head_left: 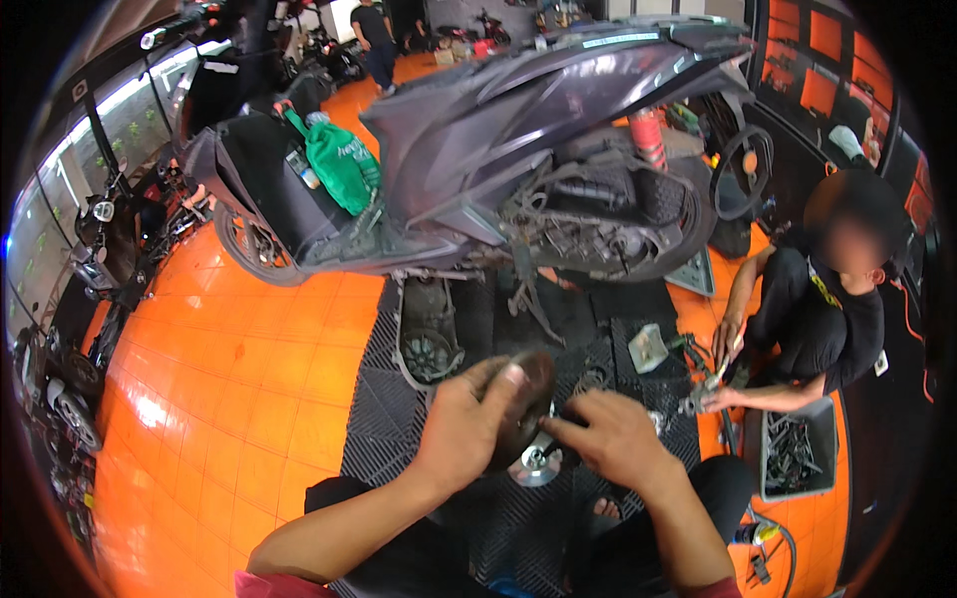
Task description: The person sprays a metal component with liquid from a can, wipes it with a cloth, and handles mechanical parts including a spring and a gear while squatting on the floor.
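Note:
My left hand (478,424) is closed round a dark, round, grimy part (530,377), held tilted at the lower middle of the view, thumb on its face. My right hand (598,434) has curled fingers at that part's right edge, on a small pale object (546,435) that I cannot make out clearly. Below both hands a silver disc (534,468) with a centre hub lies on the black ribbed mat (369,429), partly hidden by the dark part. A coiled metal piece (594,379) sits just behind my right hand. An open casing (428,332) lies beyond my left hand.
A grey scooter (518,100) with a green bag (339,159) stands ahead. A co-worker (837,299) squats at right, handling metal parts, beside a grey crate (825,448) of tools. A small clear container (648,348) sits nearby. Other motorbikes (75,414) line the left, on orange tiles.

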Tool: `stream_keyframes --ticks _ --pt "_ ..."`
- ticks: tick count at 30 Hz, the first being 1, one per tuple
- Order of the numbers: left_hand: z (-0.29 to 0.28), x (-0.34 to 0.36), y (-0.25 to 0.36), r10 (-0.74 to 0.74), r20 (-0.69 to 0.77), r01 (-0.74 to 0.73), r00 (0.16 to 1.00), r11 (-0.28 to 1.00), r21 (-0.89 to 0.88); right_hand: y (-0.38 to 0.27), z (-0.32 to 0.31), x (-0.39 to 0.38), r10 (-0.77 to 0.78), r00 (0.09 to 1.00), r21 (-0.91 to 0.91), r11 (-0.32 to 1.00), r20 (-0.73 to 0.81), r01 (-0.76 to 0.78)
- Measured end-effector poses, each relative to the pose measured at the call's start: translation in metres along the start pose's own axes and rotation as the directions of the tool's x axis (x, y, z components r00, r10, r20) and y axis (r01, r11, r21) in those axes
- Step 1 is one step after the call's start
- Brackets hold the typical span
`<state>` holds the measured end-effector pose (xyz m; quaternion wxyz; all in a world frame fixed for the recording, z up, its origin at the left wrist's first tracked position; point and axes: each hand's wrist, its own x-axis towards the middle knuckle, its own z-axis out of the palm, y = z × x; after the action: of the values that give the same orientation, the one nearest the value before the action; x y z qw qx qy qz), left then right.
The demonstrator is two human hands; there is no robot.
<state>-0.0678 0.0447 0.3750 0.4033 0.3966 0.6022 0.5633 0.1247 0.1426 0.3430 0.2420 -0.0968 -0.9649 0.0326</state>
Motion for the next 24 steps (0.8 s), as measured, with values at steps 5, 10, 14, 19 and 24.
stream_keyframes --ticks 5,10,14,19,24 --pt "0.003 -0.001 -0.003 0.053 0.108 -0.066 0.993 0.991 0.114 -0.008 0.002 -0.003 -0.066 0.998 -0.085 0.994 -0.010 0.065" --pt "-0.001 -0.003 0.003 -0.086 0.163 0.061 0.983 0.986 0.154 -0.012 0.005 -0.002 -0.088 0.996 -0.104 0.991 -0.029 0.085" --pt "-0.002 -0.007 0.007 -0.086 0.185 0.053 0.979 0.984 0.172 -0.016 0.007 -0.002 -0.097 0.995 -0.108 0.989 0.010 0.098" --pt "-0.003 -0.009 0.009 -0.109 0.173 0.069 0.979 0.972 0.223 -0.019 0.014 -0.002 -0.069 0.997 -0.096 0.993 0.040 0.073" --pt "-0.001 -0.005 -0.005 -0.010 0.129 -0.013 0.992 0.984 0.176 -0.019 0.015 -0.001 -0.052 0.997 -0.089 0.994 0.049 0.057"
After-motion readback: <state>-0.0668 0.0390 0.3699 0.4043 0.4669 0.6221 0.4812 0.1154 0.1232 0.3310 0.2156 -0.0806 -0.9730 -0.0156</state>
